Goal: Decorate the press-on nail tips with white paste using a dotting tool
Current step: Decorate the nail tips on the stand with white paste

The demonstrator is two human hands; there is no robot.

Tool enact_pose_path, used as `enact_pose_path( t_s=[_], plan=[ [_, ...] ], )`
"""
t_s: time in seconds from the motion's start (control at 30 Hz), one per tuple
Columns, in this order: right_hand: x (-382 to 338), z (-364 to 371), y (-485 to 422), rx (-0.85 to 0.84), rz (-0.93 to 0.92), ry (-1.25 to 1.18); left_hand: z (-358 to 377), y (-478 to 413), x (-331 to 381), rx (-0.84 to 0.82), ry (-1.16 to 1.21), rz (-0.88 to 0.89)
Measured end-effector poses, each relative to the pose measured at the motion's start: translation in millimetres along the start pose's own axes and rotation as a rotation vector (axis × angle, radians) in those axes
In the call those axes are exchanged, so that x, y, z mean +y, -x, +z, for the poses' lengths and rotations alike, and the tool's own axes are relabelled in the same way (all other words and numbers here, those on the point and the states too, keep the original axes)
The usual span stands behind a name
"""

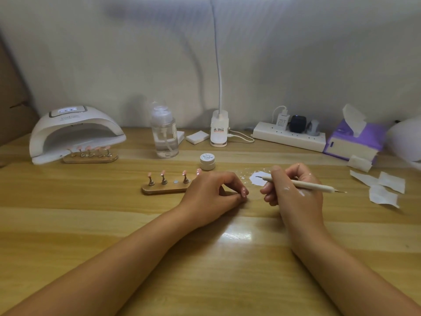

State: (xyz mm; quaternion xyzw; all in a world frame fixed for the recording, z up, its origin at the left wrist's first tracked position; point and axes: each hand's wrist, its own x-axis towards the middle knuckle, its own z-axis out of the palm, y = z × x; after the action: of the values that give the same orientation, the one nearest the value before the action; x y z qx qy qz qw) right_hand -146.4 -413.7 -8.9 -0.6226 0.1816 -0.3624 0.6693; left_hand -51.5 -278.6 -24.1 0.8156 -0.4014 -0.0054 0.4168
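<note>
Pickup: right hand (296, 195) grips dotting tool (319, 187), tip in white paste (256, 181) mid-worktop to load it, left hand (209, 192) pinches nail tip (244, 192) steady for dotting.

An overhead lamp (219, 71) gives soft, even light, with glare on the desk (159, 258) toward its front edge. Edges bow and blur slightly.

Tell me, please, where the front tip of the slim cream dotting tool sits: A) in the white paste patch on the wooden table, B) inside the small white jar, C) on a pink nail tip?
A: the slim cream dotting tool, gripped by the right hand, has its dark tip in the white paste patch on the wooden table, short of the lidded white jar.
</note>
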Motion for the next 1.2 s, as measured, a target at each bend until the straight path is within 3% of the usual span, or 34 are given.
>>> enact_pose_path(
  t_s=[0.23, 0.4, 0.67, 0.8, 1.0, 1.2],
  plan=[
    [1, -2, -3, 0.076, -0.020, 0.007, 2, 1, 2, 0.034, 0.044, 0.057],
    [2, -6, -5, 0.103, 0.028, -0.014, 1, 5, 14, 0.200, 0.086, 0.142],
    [5, -7, -6, 0.076, 0.029, -0.024, -103, -9, 16, 0.374, 0.189, -0.055],
    [7, -5, -8, 0.054, 0.018, -0.016, -145, 0, -7, 0.256, 0.126, -0.214],
    [11, -5, -9, 0.023, -0.003, 0.006, -135, 3, -24, -0.064, -0.022, -0.302],
    [11, -5, -8, 0.007, -0.003, 0.025, -124, 2, -39, -0.122, -0.163, -0.336]
  ],
)
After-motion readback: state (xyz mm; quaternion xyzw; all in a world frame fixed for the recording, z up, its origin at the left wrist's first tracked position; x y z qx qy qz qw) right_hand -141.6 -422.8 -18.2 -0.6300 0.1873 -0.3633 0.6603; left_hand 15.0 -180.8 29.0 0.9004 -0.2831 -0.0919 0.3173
